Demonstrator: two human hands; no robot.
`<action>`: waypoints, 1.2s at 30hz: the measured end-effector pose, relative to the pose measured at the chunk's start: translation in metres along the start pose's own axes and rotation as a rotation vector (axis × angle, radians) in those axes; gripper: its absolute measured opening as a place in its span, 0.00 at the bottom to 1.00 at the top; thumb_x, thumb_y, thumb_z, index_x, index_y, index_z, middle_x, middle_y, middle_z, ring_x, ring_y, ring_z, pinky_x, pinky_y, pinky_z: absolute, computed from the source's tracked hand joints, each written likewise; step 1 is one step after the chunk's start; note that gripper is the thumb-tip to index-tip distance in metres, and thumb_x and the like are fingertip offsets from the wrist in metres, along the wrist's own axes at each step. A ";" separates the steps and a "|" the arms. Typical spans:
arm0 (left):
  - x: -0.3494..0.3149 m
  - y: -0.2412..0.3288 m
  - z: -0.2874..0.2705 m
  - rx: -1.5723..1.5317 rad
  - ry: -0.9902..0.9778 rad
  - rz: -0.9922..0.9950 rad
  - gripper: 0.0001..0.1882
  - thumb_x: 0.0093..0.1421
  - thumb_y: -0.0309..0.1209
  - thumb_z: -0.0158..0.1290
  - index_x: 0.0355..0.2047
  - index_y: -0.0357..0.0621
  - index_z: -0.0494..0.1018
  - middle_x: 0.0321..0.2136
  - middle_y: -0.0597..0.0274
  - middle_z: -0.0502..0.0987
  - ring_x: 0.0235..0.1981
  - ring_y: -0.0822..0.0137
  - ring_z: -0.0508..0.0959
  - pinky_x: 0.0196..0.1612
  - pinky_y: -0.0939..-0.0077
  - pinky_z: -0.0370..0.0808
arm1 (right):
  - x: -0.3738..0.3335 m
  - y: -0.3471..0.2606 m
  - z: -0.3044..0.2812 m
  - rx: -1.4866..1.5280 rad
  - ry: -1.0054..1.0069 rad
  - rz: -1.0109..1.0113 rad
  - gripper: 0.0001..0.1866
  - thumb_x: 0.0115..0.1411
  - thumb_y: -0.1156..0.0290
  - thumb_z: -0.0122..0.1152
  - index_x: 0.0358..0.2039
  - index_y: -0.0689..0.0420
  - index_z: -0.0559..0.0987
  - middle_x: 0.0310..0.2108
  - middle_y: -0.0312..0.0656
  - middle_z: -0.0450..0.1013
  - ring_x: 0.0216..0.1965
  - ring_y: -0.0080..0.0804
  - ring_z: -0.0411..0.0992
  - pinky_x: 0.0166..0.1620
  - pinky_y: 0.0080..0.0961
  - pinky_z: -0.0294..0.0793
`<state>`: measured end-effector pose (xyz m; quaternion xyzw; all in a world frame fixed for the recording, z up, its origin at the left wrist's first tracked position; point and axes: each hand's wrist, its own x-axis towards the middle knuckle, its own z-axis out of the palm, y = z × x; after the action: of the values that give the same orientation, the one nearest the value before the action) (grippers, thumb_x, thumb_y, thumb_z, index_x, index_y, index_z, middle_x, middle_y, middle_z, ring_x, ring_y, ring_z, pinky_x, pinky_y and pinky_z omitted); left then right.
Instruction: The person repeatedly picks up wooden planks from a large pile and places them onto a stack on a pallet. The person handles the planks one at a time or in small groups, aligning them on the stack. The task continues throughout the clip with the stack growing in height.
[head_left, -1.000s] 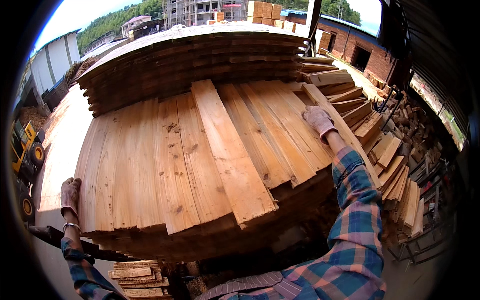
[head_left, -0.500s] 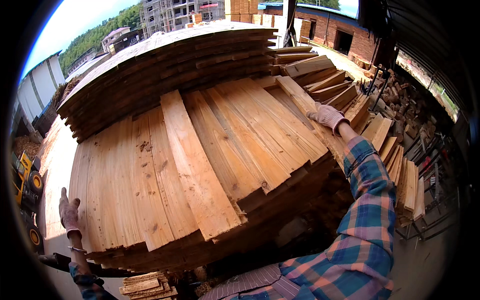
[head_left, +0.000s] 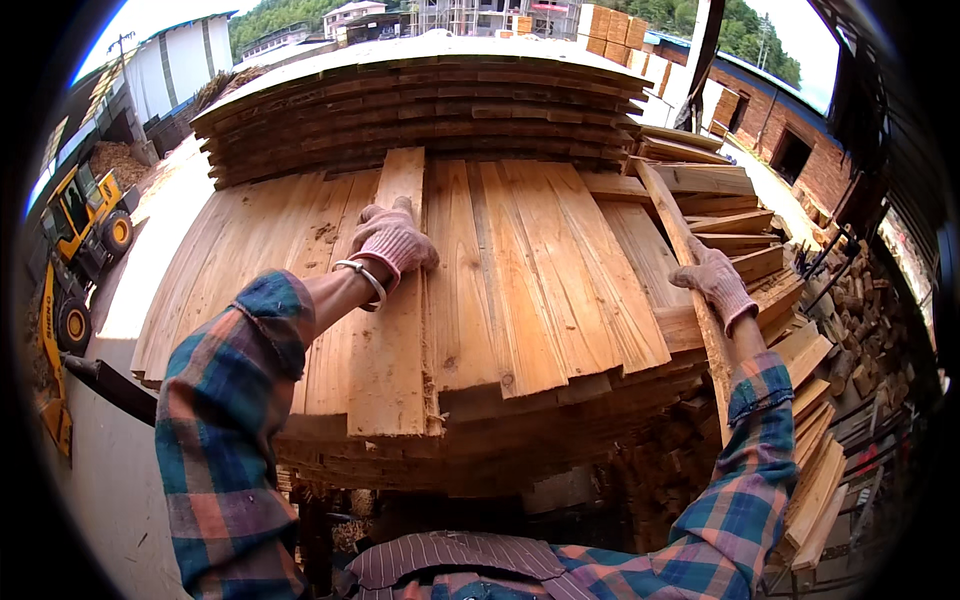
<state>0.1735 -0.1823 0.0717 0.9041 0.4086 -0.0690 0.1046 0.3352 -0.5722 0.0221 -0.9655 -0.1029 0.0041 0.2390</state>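
Both my hands wear pinkish knitted work gloves. My left hand (head_left: 392, 243) grips a loose wooden board (head_left: 388, 375) that lies on top of a layer of planks, its fingers bent over the board's right edge. A white bangle (head_left: 366, 280) circles that wrist. At the right, my right hand (head_left: 716, 284) is closed round a narrow-looking wooden board (head_left: 668, 215), tipped up on its edge and slanting toward me. Between the hands lie the side-by-side planks (head_left: 530, 290) of the stack's top layer, their near ends uneven.
Behind the layer rises a taller stack of boards (head_left: 420, 115). Loose boards (head_left: 725, 185) lie jumbled to the right, above a pile of wood pieces (head_left: 870, 340). A yellow wheel loader (head_left: 85, 230) stands on the left, and a dark post (head_left: 700, 65) at the back right.
My left hand has come from the stack's left side onto the loose board. My right hand has tipped its board up on edge. The view has turned left.
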 end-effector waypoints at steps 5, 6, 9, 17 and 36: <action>0.037 -0.048 0.005 -0.425 0.100 0.155 0.38 0.40 0.34 0.68 0.52 0.40 0.65 0.39 0.50 0.76 0.44 0.59 0.78 0.38 0.64 0.77 | -0.027 -0.066 -0.026 0.605 -0.115 -0.305 0.48 0.42 0.81 0.71 0.64 0.63 0.59 0.37 0.40 0.72 0.32 0.21 0.72 0.32 0.16 0.76; 0.056 -0.067 0.011 -0.591 0.171 0.238 0.35 0.41 0.32 0.68 0.50 0.37 0.67 0.36 0.52 0.78 0.42 0.64 0.78 0.36 0.67 0.77 | -0.030 -0.084 -0.025 0.615 -0.153 -0.350 0.48 0.41 0.82 0.72 0.64 0.61 0.59 0.39 0.39 0.71 0.33 0.22 0.72 0.33 0.17 0.77; 0.081 -0.157 0.032 -1.551 0.072 0.763 0.16 0.58 0.33 0.57 0.43 0.38 0.73 0.27 0.58 0.78 0.29 0.66 0.81 0.31 0.72 0.80 | -0.030 -0.146 -0.005 0.496 -0.154 -0.597 0.50 0.38 0.79 0.74 0.64 0.56 0.61 0.44 0.39 0.70 0.40 0.27 0.71 0.40 0.21 0.78; 0.014 -0.335 -0.005 -2.111 0.045 0.592 0.31 0.55 0.46 0.58 0.44 0.29 0.66 0.27 0.42 0.76 0.23 0.53 0.80 0.25 0.65 0.82 | -0.016 -0.379 0.098 -0.126 -0.177 -0.977 0.49 0.39 0.67 0.76 0.63 0.46 0.63 0.58 0.46 0.65 0.57 0.41 0.64 0.62 0.28 0.61; 0.012 -0.405 0.039 -2.194 0.459 0.268 0.35 0.54 0.51 0.57 0.51 0.36 0.64 0.38 0.51 0.73 0.37 0.58 0.77 0.42 0.67 0.78 | 0.027 -0.549 0.273 -0.526 -0.053 -0.822 0.33 0.53 0.55 0.63 0.60 0.40 0.68 0.56 0.46 0.67 0.57 0.46 0.66 0.58 0.37 0.66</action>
<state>-0.1249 0.0776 -0.0222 0.3513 0.1575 0.5067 0.7714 0.2376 0.0339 0.0354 -0.8721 -0.4794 -0.0920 -0.0339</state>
